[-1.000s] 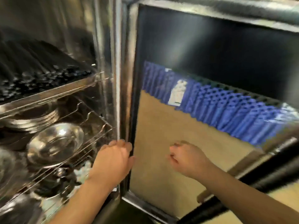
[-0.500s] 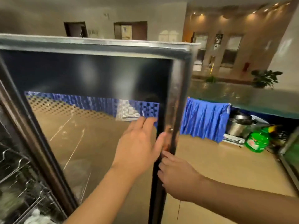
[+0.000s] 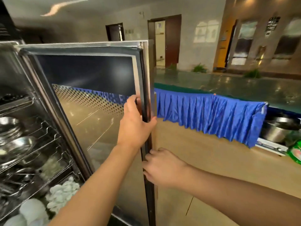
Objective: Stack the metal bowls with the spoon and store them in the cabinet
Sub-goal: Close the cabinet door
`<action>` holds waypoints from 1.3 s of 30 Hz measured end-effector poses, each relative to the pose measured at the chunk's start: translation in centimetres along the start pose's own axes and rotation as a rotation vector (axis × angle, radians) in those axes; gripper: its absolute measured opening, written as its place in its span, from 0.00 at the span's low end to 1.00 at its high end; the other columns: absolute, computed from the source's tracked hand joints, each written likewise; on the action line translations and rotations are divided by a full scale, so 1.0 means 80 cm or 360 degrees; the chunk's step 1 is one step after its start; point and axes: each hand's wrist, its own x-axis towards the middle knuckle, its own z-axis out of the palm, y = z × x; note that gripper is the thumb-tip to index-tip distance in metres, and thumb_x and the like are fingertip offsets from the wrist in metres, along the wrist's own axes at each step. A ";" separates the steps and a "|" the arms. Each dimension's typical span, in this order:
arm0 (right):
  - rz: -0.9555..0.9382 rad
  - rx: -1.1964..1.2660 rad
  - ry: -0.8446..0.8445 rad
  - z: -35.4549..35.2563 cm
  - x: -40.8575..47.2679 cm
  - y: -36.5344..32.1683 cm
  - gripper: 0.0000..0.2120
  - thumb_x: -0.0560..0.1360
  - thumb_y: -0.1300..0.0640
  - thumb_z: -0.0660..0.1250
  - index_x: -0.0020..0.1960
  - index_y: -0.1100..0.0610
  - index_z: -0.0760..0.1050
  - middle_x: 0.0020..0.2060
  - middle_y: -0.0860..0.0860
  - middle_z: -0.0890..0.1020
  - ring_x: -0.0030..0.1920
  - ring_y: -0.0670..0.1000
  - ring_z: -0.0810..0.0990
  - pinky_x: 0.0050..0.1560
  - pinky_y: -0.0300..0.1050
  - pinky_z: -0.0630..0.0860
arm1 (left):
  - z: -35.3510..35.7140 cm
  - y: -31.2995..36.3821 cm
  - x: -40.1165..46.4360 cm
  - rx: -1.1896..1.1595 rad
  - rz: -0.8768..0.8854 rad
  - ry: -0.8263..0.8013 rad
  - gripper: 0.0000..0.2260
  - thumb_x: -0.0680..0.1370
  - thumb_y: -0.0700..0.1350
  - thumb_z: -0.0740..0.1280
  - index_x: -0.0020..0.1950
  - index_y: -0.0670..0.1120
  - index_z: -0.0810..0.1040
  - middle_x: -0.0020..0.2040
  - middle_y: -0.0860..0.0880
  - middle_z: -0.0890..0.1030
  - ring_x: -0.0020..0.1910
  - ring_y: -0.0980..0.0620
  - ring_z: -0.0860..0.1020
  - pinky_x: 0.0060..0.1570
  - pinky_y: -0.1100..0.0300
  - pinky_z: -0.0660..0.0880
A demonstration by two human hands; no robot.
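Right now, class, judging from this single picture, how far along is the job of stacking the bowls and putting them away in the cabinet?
Looks done: metal bowls already sit on a wire shelf inside the cabinet; I cannot make out the spoon. In hand: the left hand and right hand both grip the free edge of the open cabinet door. Left: probably just swinging the door shut.

- Cabinet door [image 3: 91,98]: silver metal frame, dark glass panel, black gasket along the edge under my fingers.
- Dot pattern across the glass, fading into tan reflection.
- Metal bowls [image 3: 17,145], left racks: shiny silver.
- Near left, white items [image 3: 61,193] on the lower rack.
- Pleated cloth [image 3: 210,116], right: bright blue.
- Floor [image 3: 211,160]: tan.
- Far door [image 3: 172,39]: dark brown.
- Bag [image 3: 295,152], far right edge: green.
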 end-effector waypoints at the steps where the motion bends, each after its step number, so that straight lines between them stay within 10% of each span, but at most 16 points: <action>1: 0.0018 0.0055 0.0088 -0.004 -0.004 0.002 0.12 0.77 0.50 0.63 0.45 0.56 0.81 0.41 0.54 0.83 0.43 0.57 0.80 0.40 0.51 0.77 | -0.011 -0.001 -0.009 0.0021 0.0008 -0.0019 0.33 0.68 0.52 0.77 0.67 0.55 0.63 0.61 0.52 0.74 0.49 0.55 0.79 0.51 0.53 0.77; 11: 0.0173 0.0391 0.0858 -0.029 -0.014 -0.031 0.14 0.75 0.50 0.67 0.35 0.57 0.79 0.31 0.52 0.77 0.35 0.55 0.76 0.32 0.49 0.75 | -0.157 -0.002 -0.127 0.0033 -0.0030 0.0116 0.25 0.67 0.46 0.78 0.55 0.62 0.70 0.44 0.51 0.82 0.41 0.52 0.83 0.40 0.67 0.77; 21: 0.0074 0.0589 0.0565 -0.064 0.047 -0.137 0.33 0.73 0.27 0.55 0.58 0.54 0.76 0.50 0.50 0.81 0.51 0.52 0.79 0.46 0.52 0.80 | -0.295 -0.010 -0.218 0.0340 -0.0404 0.0608 0.28 0.55 0.75 0.74 0.44 0.64 0.66 0.39 0.60 0.81 0.35 0.60 0.80 0.30 0.70 0.73; 27: -0.0078 0.1141 0.0498 -0.084 0.105 -0.224 0.17 0.75 0.38 0.68 0.54 0.50 0.73 0.47 0.46 0.81 0.44 0.46 0.80 0.33 0.27 0.64 | -0.373 -0.035 -0.254 0.0506 -0.0512 0.0709 0.26 0.59 0.67 0.78 0.47 0.62 0.69 0.45 0.64 0.80 0.42 0.62 0.80 0.38 0.64 0.74; 39: -0.0152 0.1415 0.0447 -0.091 0.225 -0.359 0.21 0.70 0.39 0.75 0.51 0.50 0.71 0.42 0.45 0.82 0.40 0.48 0.82 0.41 0.47 0.82 | -0.504 -0.107 -0.267 0.0490 -0.0656 0.0930 0.12 0.75 0.57 0.73 0.51 0.56 0.73 0.47 0.48 0.82 0.44 0.59 0.78 0.39 0.77 0.71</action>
